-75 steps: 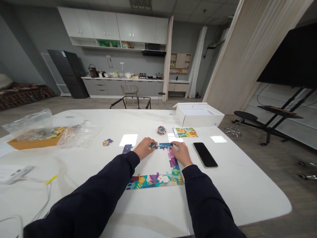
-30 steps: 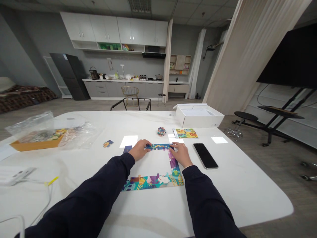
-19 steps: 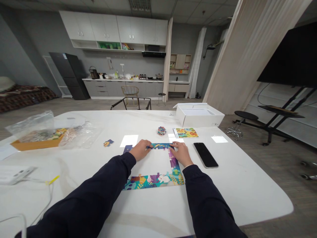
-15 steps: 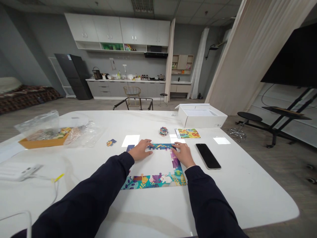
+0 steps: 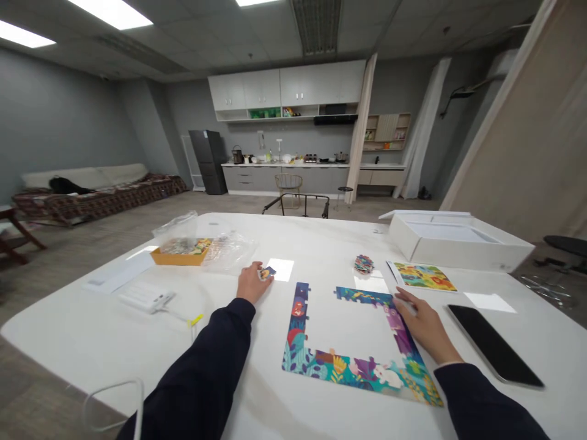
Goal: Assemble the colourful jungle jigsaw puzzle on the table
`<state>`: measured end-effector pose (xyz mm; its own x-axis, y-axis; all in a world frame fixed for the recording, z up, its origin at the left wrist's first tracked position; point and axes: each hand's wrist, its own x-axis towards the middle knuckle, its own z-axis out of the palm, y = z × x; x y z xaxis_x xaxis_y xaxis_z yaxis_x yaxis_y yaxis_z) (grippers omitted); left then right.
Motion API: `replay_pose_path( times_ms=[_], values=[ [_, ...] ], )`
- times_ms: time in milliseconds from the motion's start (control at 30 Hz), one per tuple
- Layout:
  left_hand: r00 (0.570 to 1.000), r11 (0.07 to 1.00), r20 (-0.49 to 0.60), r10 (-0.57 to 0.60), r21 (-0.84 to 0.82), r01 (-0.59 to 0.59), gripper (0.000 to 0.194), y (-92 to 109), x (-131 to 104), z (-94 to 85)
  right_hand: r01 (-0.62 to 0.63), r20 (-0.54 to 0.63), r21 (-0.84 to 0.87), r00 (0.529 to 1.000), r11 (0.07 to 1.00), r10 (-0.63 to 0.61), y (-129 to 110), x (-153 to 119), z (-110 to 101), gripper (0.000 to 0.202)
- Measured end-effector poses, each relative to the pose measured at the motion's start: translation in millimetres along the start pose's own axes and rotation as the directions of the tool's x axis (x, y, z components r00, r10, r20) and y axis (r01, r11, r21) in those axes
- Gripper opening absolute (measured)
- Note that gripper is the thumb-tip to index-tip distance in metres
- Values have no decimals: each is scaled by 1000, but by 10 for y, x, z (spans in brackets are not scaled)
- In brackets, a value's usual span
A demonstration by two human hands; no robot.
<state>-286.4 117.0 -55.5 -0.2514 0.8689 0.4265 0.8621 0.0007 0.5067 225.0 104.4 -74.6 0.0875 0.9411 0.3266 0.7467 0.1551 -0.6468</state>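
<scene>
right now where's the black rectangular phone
In the head view, the black rectangular phone lies on the right part of the white table, just right of the right hand, nearer the person than the colourful picture card.

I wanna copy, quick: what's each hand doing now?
Left hand: curled at a loose jigsaw piece; can't tell if gripping.
Right hand: open, touching the jigsaw border.

Left hand (image 5: 253,286) shifted to loose pieces (image 5: 271,270), apparently touching

Open-plan kitchen and lounge, home-style: white rectangular cupboards (image 5: 287,88), tall dark-grey refrigerator (image 5: 208,162), flat black range hood (image 5: 335,120), long cream-backed sofa (image 5: 120,177).
</scene>
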Motion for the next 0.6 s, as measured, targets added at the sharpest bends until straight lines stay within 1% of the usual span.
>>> replay_pose_path(
  times_ms=[100, 200, 300, 367, 467, 533, 600],
  values=[
    [1000, 1000, 31, 2, -2, -2, 42, 39, 51, 32, -49, 7, 14, 999, 999, 49, 69, 27, 7, 64],
    [999, 998, 28, 43, -51, -42, 41, 47, 50, 51, -51, -1, 27, 999, 998, 51, 74, 29, -1, 61],
    [993, 987, -3, 115, -114, -114, 42, 64, 37, 42, -49, -10, 29, 999, 998, 49, 48, 23, -14, 60],
    [982, 971, -23, 186, -146, -187, 41, 119, 28, -7, -53, -4, 26, 999, 998, 53, 38, 26, -20, 61],
    [954, 938, -32, 299, -172, -300, 43, 315, -22, -128, -32, 0, 27, 999, 999, 32, 37, 38, -18, 60],
    [937, 920, -18, 350, -181, -347, 46, 534, -109, -185, -13, -8, 30, 1000, 999, 13, 34, 44, -10, 58],
    [920, 905, 23, 392, -189, -381, 47, 813, -246, -178, -3, -14, 28, 1000, 1000, 3, 19, 44, -1, 57]
  ],
)
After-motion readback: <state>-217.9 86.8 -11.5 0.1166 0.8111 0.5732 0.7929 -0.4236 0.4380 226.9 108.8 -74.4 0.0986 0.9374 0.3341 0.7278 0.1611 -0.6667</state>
